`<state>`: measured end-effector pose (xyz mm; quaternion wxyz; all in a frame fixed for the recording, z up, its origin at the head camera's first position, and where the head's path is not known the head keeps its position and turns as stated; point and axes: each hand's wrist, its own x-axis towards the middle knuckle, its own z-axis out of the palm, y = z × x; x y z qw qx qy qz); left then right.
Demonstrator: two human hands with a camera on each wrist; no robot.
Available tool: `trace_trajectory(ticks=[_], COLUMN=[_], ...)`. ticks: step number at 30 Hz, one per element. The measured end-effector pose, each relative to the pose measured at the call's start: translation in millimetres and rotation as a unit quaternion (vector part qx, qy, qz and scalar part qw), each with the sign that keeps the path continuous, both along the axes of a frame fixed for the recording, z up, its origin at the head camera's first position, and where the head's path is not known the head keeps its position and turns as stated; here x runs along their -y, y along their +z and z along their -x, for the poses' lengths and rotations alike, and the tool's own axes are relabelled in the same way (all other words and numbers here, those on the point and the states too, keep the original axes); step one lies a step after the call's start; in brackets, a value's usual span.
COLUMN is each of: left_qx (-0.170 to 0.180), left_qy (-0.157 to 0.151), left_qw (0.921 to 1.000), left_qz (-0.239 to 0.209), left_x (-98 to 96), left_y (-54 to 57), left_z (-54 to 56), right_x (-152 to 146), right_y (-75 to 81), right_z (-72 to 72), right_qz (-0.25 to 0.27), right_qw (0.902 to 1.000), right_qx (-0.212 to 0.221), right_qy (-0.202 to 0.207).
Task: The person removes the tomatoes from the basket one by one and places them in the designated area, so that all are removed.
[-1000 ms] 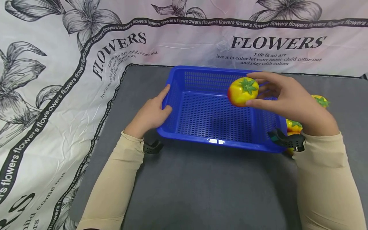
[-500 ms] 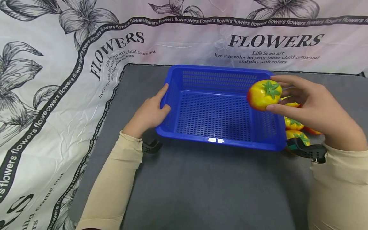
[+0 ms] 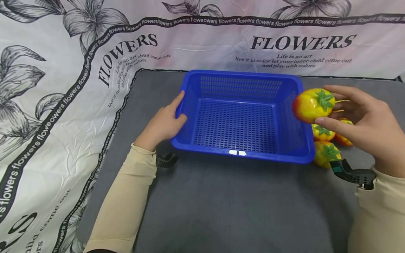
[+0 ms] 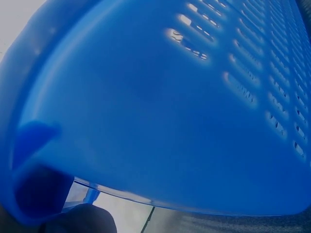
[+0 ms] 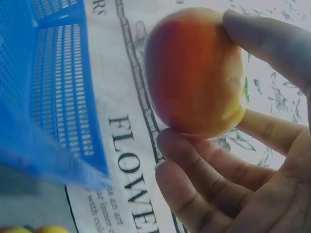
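Note:
A blue plastic basket point(image 3: 234, 128) with slotted walls stands on the grey table. At its left end my left hand point(image 3: 162, 124) holds the rim, thumb over the edge and index finger along it; the other fingers are hidden in the head view. Basket wall fills most of the left wrist view. Just past the basket's right end, my right hand point(image 3: 370, 123) grips a yellow-and-red toy tomato point(image 3: 311, 105) with a green leafy top. Thumb and fingertips hold it raised in the right wrist view. Several similar toy tomatoes point(image 3: 326, 153) lie below, partly covered by the hand.
Grey table surface point(image 3: 227, 200) stretches in front of the basket. A white flower-printed cloth point(image 3: 205, 45) runs along the back and left sides. A black wrist strap point(image 3: 354, 175) with a camera mount sits at my right wrist, close to the toy tomatoes.
My right hand has carried the toy tomato rightward, from over the basket to beyond its right rim. More of the toy tomatoes there show now. My left hand stays on the rim.

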<state>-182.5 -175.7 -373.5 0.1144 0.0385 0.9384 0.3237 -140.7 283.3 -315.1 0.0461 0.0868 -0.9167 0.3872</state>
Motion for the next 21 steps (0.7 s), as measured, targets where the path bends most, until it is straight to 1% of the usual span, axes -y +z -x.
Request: trace_trajectory(ticks=[2,6,15,21], left_qx=[0.0,0.002,0.009,0.006], left_qy=[0.0,0.002,0.001,0.001], left_qw=[1.0,1.0,1.0,1.0], left_qz=[0.002,0.0,-0.003,0.001], left_x=[0.4,1.0,-0.5,-2.8], left_y=[0.3,1.3,3.9,3.1], left_z=[0.3,0.3,-1.6,-2.0], right_x=[-4,-14,-36,-55], right_y=[-3.4,-9.9,-25.1,-35.3], right_z=[-2.8,-6.6,-14.8,-15.3], right_qz=[0.014,0.004,-0.001,-0.001], right_qw=[0.9998,0.9995,0.9994,0.9996], right_qx=[-0.002,0.001,-0.005,-0.01], right_qy=[-0.014,-0.031,-0.036,-0.026])
